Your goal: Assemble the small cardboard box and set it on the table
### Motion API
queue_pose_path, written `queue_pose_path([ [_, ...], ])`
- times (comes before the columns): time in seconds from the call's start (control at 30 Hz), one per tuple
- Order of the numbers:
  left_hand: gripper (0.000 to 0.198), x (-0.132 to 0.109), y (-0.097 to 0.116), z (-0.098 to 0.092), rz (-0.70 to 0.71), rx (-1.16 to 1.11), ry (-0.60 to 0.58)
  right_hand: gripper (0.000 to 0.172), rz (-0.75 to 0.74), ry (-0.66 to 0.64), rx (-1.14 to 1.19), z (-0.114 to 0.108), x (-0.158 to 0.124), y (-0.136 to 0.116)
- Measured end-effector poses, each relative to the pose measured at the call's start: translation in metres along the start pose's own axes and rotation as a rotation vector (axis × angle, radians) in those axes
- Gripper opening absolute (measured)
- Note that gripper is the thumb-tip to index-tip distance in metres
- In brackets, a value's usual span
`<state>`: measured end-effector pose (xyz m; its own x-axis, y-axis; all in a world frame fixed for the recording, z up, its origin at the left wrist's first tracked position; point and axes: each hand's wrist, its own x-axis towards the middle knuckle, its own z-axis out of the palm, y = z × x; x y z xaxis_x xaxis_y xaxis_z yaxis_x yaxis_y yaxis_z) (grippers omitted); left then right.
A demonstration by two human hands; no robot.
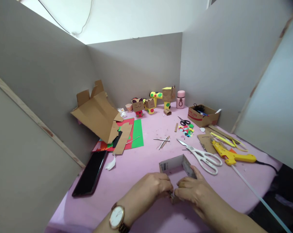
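A cardboard strip folded into an open four-sided frame (175, 162) stands on the pink tabletop close to me, grey on its inner faces and with printing near the far left corner. My left hand (156, 186) is closed, its fingertips pinching the frame's near edge. On the right side, my right hand (193, 191) grips the frame, with its thumb and fingers pressed at the near corner and another finger along the right wall. Fingers cover much of the near corner. White-handled scissors (202, 157) lie open just beyond my right hand.
A yellow glue gun (233, 156) with a long glue stick rests at right. Left are a phone (90, 174), a large cardboard piece (95, 113) and coloured paper (137, 132). Paper scraps (186, 130), cardboard animals (138, 106), a pink flask (180, 99) and a box (202, 116) stand farther back.
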<state>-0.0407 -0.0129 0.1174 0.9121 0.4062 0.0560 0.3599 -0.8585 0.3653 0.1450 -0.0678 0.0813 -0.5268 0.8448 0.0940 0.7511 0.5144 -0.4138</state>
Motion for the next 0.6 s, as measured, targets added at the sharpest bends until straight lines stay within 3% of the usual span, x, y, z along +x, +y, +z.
queue_pose_path([
  [0.23,0.001,-0.0029,0.0024,-0.0002,-0.034,-0.042,0.016,0.022,-0.003,0.007,-0.011,0.0026,0.0008,0.0032],
  [0.6,0.012,0.0012,-0.0005,0.0001,-0.019,-0.087,0.0,0.025,-0.018,0.018,0.032,0.0025,0.0022,0.0038],
])
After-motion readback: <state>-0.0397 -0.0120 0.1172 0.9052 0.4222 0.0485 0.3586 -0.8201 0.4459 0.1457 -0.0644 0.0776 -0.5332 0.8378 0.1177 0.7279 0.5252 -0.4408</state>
